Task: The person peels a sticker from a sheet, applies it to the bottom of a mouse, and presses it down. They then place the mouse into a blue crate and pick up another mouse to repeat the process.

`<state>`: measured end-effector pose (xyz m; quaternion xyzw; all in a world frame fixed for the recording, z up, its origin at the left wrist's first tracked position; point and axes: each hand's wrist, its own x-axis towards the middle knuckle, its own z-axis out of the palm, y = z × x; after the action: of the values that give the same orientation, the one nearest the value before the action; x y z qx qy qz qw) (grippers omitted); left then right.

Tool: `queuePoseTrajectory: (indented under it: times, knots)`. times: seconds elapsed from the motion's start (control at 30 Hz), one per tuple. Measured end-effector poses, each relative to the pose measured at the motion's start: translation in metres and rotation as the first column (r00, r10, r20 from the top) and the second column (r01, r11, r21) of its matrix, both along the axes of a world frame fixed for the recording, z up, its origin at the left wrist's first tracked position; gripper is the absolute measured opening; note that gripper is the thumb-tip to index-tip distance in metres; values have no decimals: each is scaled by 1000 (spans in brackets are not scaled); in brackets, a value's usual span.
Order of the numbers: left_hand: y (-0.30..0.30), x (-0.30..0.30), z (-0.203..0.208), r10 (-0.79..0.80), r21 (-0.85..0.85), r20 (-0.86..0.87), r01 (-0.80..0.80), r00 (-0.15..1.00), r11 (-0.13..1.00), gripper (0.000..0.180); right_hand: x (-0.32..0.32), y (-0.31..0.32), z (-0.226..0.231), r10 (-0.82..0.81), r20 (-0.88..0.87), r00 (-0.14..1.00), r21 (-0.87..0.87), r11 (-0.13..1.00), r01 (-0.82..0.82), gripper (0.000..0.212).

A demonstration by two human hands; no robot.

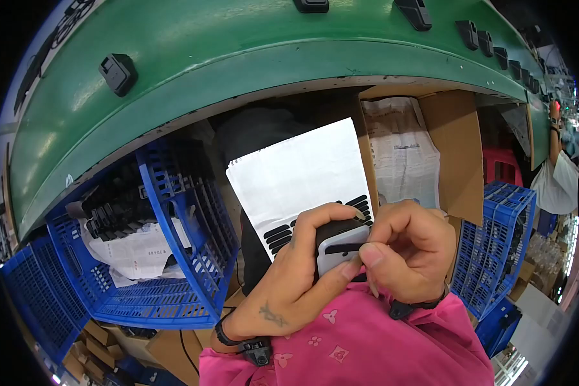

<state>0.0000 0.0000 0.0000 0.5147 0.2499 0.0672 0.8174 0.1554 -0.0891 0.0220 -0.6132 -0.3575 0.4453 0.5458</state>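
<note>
Wrapped around a rounded black device with a light grey face (333, 258), my left hand (296, 278) holds it low over my lap. A black oblong strip (345, 249) lies across that grey face. At the strip's right end, my right hand (410, 252) pinches with thumb and forefinger; its other fingers are curled in. A stack of white sheets (302, 168) rests just beyond both hands. Several black oblong pads (278, 238) sit in rows along its near edge, partly hidden by my left hand.
A green workbench (238, 67) curves across the far side, with black devices (118, 74) spaced along it. To the left stands a blue crate (174, 257) holding black parts and paper. An open cardboard box (457, 154) and another blue crate (492, 244) are right. A person's arm (555, 138) shows far right.
</note>
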Motion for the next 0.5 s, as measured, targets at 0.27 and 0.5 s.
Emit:
queuePoseTrajectory:
  times: [0.27, 0.5]
  knots:
    - [-3, 2, -2, 8, 54, 24, -9, 1000, 998, 51, 0, 0, 3, -27, -39, 999, -36, 999, 26, 10]
    - [-3, 0, -3, 0, 111, 19, -2, 1000, 994, 51, 1, 0, -2, -27, -52, 998, -68, 997, 24, 10]
